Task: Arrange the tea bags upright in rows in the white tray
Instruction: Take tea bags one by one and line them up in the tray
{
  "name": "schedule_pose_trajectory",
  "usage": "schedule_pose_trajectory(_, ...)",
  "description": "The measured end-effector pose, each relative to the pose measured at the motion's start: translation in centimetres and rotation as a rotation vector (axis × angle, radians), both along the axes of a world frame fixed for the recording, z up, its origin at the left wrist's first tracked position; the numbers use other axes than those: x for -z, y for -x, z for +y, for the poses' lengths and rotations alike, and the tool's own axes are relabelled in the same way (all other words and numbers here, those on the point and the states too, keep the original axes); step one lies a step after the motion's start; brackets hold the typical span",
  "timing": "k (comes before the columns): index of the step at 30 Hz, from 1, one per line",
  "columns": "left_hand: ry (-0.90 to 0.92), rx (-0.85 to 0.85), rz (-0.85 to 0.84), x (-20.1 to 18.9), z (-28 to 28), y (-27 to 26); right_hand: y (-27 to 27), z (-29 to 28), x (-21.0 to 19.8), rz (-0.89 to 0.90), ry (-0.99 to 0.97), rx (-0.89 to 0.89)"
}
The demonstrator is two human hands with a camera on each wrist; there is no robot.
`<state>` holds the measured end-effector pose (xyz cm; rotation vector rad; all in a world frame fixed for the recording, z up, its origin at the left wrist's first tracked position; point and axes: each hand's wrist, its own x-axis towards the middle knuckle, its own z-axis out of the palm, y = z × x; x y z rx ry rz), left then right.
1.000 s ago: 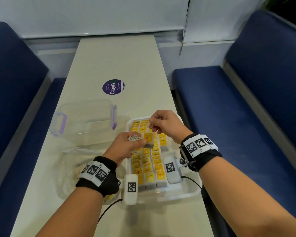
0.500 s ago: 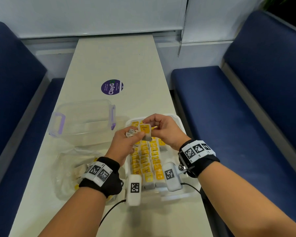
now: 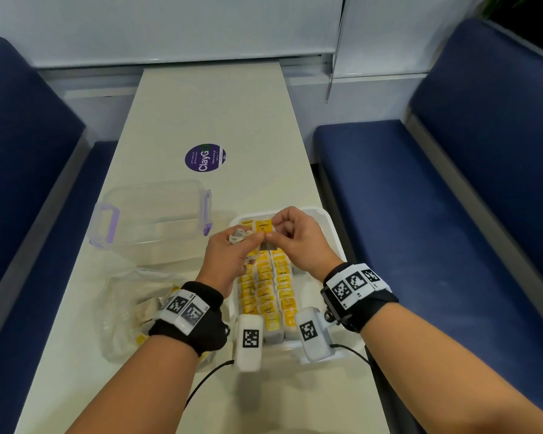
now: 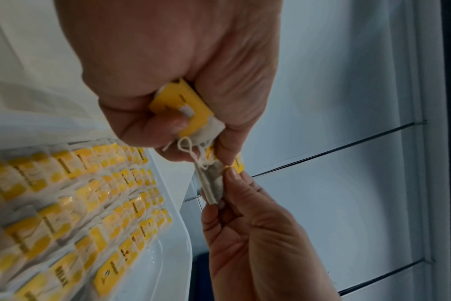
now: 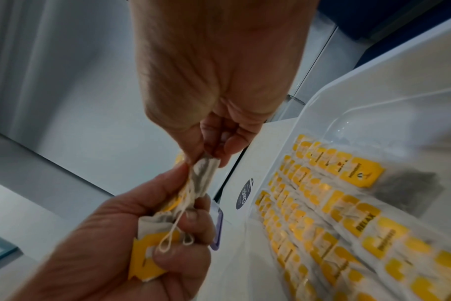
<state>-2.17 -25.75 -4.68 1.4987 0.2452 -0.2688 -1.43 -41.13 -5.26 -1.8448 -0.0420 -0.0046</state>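
The head view looks down the table [image 3: 213,104]; both wrist views sit close, sharing the tray [image 4: 173,254] and pinched tea bag [image 5: 202,177].

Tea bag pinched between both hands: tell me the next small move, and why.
Probably pull it free with the right hand and stand it in the white tray. That tea bag is pinched above the rows, while the left hand grips a bunch of tea bags whose strings look tangled with it.

Small paper tea bags with yellow tags [image 3: 265,296] are standing upright in close rows, filling a shallow white plastic tray [image 3: 334,233]; one more yellow-tagged tea bag [image 3: 263,227] is hanging above its far end.
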Motion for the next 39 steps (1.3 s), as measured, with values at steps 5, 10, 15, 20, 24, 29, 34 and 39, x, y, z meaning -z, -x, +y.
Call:
schedule_pose_trajectory(5,-0.011,-0.019,0.029,0.1,0.4,0.0,-0.2,-1.1,1.1,0.123,0.092,0.097)
schedule_pose_trajectory(10,-0.015,-0.027,0.090,0.6,1.2,0.0,0.1,-3.3,3.2,0.398,0.356,0.142)
schedule_pose_trajectory(15,-0.028,-0.024,0.109,0.9,1.2,0.1,0.7,-3.9,5.0,0.485,0.570,0.096)
schedule_pose_trajectory(20,-0.027,-0.027,0.117,1.1,1.3,0.0,0.7,-3.6,5.4,0.479,0.654,0.069)
schedule_pose_trajectory(24,-0.020,-0.029,0.130,1.2,1.2,-0.1,0.7,-3.3,5.5,0.481,0.704,0.061)
schedule_pose_trajectory(29,-0.009,-0.045,0.159,1.3,1.3,-0.2,0.9,-3.2,5.2,0.543,0.733,0.024)
schedule_pose_trajectory(34,0.000,-0.051,0.173,1.4,1.0,-0.1,1.0,-2.9,4.7,0.543,0.731,0.017)
schedule_pose_trajectory(39,0.074,-0.062,0.242,0.9,0.9,-0.1,0.8,-2.7,4.3,0.530,0.747,0.034)
